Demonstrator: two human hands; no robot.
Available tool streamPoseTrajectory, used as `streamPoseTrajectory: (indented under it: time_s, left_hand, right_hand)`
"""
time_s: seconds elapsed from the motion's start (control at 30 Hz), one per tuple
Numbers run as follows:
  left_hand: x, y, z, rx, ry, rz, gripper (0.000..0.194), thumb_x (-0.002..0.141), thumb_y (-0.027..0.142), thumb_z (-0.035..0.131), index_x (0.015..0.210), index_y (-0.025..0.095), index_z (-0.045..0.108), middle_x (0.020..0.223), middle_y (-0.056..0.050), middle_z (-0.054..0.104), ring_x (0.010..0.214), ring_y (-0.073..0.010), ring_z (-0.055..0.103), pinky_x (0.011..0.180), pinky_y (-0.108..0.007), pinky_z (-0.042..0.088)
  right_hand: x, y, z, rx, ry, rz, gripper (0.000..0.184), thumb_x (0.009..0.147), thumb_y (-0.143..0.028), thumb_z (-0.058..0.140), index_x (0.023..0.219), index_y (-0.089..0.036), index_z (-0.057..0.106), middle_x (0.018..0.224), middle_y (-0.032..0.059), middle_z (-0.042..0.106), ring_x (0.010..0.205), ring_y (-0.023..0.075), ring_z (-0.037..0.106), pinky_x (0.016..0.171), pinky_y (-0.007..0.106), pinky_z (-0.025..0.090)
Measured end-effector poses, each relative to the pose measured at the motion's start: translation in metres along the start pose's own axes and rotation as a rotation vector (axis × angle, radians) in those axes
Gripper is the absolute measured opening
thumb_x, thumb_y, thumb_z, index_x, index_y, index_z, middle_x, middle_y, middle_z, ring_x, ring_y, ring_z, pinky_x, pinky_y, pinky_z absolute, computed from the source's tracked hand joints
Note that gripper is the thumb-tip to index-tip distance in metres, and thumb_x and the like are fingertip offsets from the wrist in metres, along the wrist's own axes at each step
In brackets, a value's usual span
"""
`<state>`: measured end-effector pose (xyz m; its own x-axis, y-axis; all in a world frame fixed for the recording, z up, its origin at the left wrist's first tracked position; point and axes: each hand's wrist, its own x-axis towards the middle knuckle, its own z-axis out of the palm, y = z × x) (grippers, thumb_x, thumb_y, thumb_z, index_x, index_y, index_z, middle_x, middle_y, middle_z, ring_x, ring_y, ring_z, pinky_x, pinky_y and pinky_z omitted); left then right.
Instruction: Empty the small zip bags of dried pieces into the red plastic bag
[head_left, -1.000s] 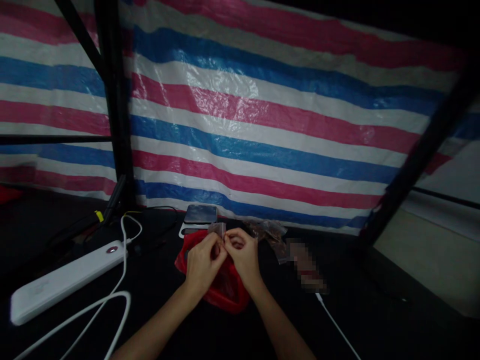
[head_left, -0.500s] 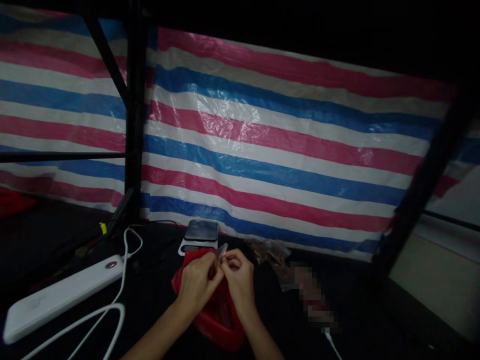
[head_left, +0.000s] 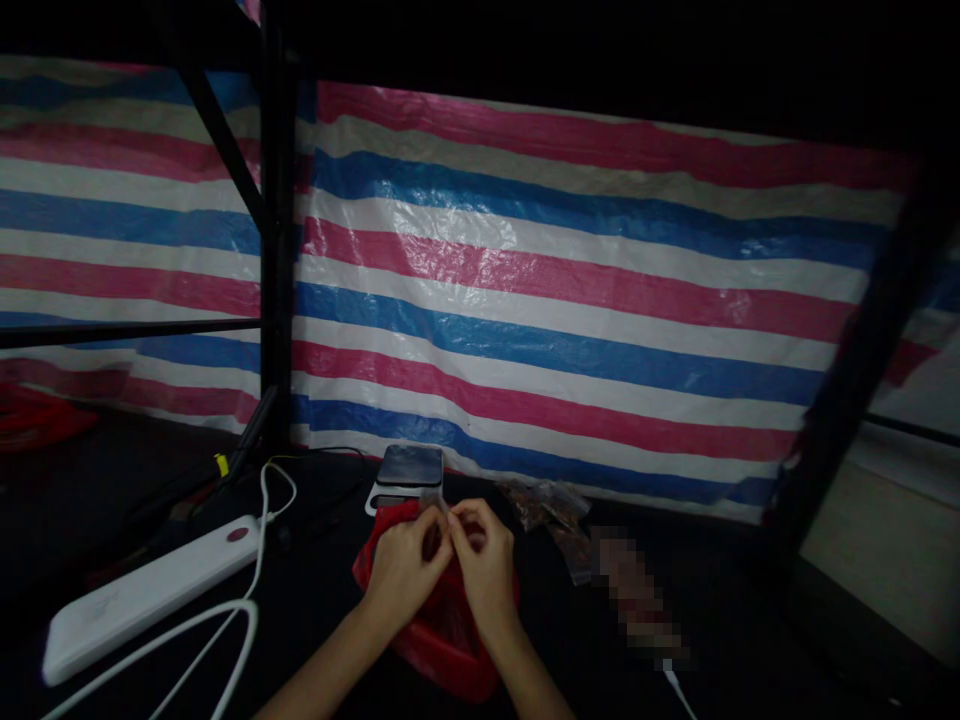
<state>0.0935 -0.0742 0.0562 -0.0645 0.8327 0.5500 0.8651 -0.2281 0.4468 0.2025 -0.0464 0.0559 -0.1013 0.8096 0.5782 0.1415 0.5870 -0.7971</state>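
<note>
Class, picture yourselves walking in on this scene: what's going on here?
A person's left hand and right hand are pinching a small clear plastic packet between their fingertips, just above a red plastic bag. Behind the hands sits a digital scale, and to the right lie small packets of something brown. A white power strip lies to the left, and a striped tarpaulin hangs behind everything.
</note>
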Motion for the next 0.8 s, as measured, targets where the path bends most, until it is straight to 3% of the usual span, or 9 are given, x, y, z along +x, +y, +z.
streamPoseTrajectory:
  time_s: [0.2, 0.4, 0.5, 0.8]
  left_hand:
    - [-0.0003, 0.0045, 0.0005, -0.05, 0.021, -0.011, 0.02, 0.079, 0.032, 0.043, 0.072, 0.02, 0.057, 0.053, 0.003, 0.057, 0.049, -0.0116, 0.055, 0.051, -0.021, 0.034]
    - [-0.0006, 0.0034, -0.0001, -0.059, 0.026, -0.047, 0.032, 0.086, 0.034, 0.034, 0.067, 0.019, 0.054, 0.055, 0.001, 0.058, 0.051, -0.0115, 0.055, 0.05, -0.021, 0.032]
    - [-0.0009, 0.002, -0.0006, -0.004, 0.026, -0.053, 0.036, 0.088, 0.037, 0.029, 0.069, 0.019, 0.055, 0.06, -0.001, 0.062, 0.056, -0.0136, 0.058, 0.052, -0.022, 0.033]
    - [-0.0015, -0.0014, 0.0003, 0.084, -0.005, 0.027, 0.033, 0.089, 0.027, 0.027, 0.081, 0.019, 0.058, 0.068, -0.004, 0.065, 0.064, -0.0163, 0.062, 0.055, -0.023, 0.038]
  right_hand:
    - [0.0031, 0.0032, -0.0052, 0.016, -0.015, 0.024, 0.011, 0.076, -0.026, 0.051, 0.074, -0.019, 0.059, 0.071, 0.0029, 0.064, 0.065, 0.0159, 0.061, 0.058, 0.023, 0.047]
    - [0.0036, 0.0016, -0.005, 0.034, -0.057, 0.01, 0.01, 0.077, -0.027, 0.051, 0.079, -0.019, 0.057, 0.072, 0.0031, 0.065, 0.064, 0.0154, 0.062, 0.058, 0.023, 0.048]
    - [0.003, 0.0022, -0.0027, 0.069, -0.05, 0.007, 0.014, 0.076, -0.026, 0.053, 0.088, -0.019, 0.052, 0.065, 0.0002, 0.064, 0.058, 0.0146, 0.061, 0.055, 0.023, 0.048]
    - [0.0044, 0.0023, -0.003, 0.085, -0.088, 0.015, 0.007, 0.074, -0.024, 0.054, 0.077, -0.018, 0.055, 0.062, 0.001, 0.064, 0.058, 0.0146, 0.062, 0.054, 0.022, 0.047]
